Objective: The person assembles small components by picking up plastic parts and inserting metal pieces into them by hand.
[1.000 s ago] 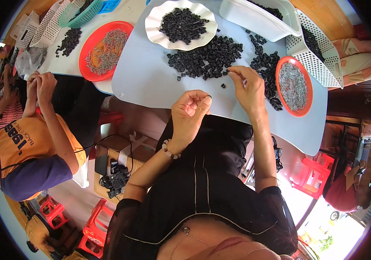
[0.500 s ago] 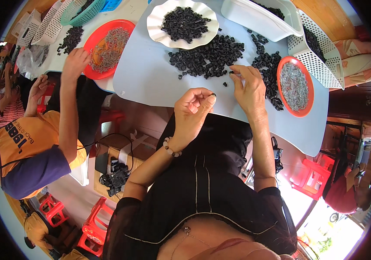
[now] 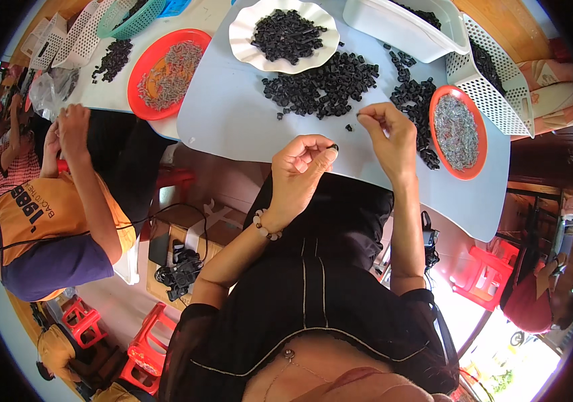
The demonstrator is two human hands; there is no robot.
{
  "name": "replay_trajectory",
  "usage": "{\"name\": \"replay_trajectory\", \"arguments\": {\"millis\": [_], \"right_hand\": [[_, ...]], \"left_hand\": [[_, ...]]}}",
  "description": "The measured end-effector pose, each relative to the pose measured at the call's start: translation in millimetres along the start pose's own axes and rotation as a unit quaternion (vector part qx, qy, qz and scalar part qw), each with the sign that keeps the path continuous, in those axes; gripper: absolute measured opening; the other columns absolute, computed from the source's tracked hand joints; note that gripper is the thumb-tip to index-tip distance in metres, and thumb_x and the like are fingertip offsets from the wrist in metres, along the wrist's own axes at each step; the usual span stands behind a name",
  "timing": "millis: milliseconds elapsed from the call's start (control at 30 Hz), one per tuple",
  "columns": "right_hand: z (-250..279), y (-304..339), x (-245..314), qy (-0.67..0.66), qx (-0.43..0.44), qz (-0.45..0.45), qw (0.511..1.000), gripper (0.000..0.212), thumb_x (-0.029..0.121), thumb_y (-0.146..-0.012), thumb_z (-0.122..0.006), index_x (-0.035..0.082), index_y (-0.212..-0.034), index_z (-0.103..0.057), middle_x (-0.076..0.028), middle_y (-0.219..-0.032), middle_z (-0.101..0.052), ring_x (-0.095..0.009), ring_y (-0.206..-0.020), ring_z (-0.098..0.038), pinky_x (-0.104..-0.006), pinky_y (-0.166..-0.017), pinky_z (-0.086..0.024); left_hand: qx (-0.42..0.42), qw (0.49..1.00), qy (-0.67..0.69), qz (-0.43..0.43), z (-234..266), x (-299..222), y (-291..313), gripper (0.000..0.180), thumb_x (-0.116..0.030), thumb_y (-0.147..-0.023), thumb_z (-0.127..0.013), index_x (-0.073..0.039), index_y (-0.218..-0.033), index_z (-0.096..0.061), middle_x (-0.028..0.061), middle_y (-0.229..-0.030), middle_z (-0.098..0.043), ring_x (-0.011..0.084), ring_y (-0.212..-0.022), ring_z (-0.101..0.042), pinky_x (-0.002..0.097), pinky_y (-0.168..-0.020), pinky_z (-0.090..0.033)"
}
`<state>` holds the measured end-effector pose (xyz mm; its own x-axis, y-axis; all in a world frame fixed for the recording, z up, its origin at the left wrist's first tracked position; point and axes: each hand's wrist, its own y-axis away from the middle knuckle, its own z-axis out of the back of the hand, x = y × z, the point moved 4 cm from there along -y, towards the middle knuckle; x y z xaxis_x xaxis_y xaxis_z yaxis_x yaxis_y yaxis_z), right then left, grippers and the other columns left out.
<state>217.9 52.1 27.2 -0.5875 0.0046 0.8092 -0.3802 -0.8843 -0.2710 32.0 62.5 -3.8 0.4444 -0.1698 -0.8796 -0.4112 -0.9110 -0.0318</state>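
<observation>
My left hand (image 3: 298, 167) pinches a small black plastic part (image 3: 334, 147) between thumb and forefinger, just off the table's near edge. To its right, my right hand (image 3: 394, 137) is raised over the table with thumb and forefinger closed. A small dark piece (image 3: 359, 116) shows at those fingertips. Beyond my hands lies a heap of black plastic parts (image 3: 327, 87), with one loose black part (image 3: 349, 127) apart from it. A white scalloped plate (image 3: 239, 50) behind the heap carries assembled-looking black pieces.
An orange-red dish (image 3: 479, 134) of small clear and metallic pieces stands right, beside more black parts (image 3: 415, 97). Behind are a white tub (image 3: 394, 33) and a perforated white basket (image 3: 511, 100). At left, a co-worker's hands (image 3: 69, 130) are near a red plate (image 3: 136, 74).
My right hand has lifted slightly away from the heap's edge with a small dark piece. My left hand stays nearly still. The co-worker's hand has moved from the red plate to their other hand.
</observation>
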Motion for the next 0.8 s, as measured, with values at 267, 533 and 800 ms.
{"name": "replay_trajectory", "arguments": {"millis": [267,533,800], "right_hand": [[12,61,9,-0.426,0.120,-0.154,0.883,0.025,0.018,-0.083,-0.078,0.000,-0.091,-0.063,-0.007,-0.082,-0.064,-0.013,-0.071,-0.058,-0.0262,-0.068,-0.048],[19,81,3,-0.429,0.120,-0.184,0.877,0.019,0.012,-0.082,-0.078,0.001,-0.088,-0.065,-0.005,-0.082,-0.065,-0.010,-0.073,-0.058,-0.0237,-0.069,-0.049],[20,90,1,-0.441,0.144,-0.181,0.867,0.013,0.007,-0.083,-0.077,0.000,-0.086,-0.066,-0.003,-0.083,-0.067,-0.008,-0.076,-0.060,-0.0225,-0.072,-0.050]], "left_hand": [[0.060,0.998,-0.005,-0.012,-16,-6,14,0.019,-0.001,-0.090,-0.068,0.004,-0.107,-0.062,0.0049,-0.095,-0.064,0.0088,-0.079,-0.059,0.0231,-0.074,-0.050],[0.107,0.992,-0.057,-0.024,-32,-11,21,0.014,0.004,-0.088,-0.067,0.005,-0.101,-0.064,0.0077,-0.094,-0.062,0.0114,-0.084,-0.061,0.0257,-0.077,-0.051],[0.149,0.964,-0.203,-0.089,-29,-5,28,0.014,0.007,-0.086,-0.067,0.006,-0.100,-0.063,0.0085,-0.096,-0.062,0.0123,-0.084,-0.061,0.0254,-0.074,-0.050]]}}
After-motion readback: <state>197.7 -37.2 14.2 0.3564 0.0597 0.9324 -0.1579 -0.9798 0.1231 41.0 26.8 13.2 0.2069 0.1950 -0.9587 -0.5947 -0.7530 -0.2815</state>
